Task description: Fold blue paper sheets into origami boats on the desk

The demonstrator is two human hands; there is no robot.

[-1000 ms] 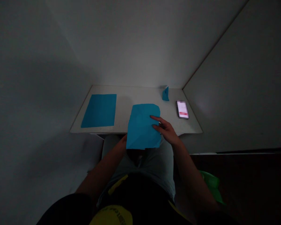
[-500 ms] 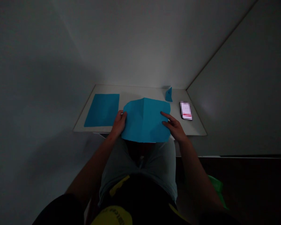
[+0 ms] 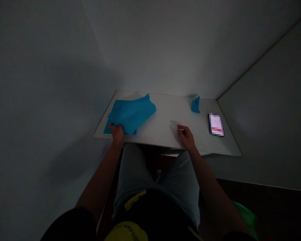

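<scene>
We should evenly lower the upper blue sheet, pinched by and spread beyond our left hand (our right hand is released).

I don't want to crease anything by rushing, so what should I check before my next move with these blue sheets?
1. Left hand at the near edge of the upper sheet: ok.
2. Left fingers pinching it rather than just resting on it: cannot tell, too dark and small.
3. Upper sheet squared over the lower sheet: not ok, it lies skewed.
4. Right hand empty: ok.
5. Phone and small folded blue piece apart from both sheets: ok.
</scene>
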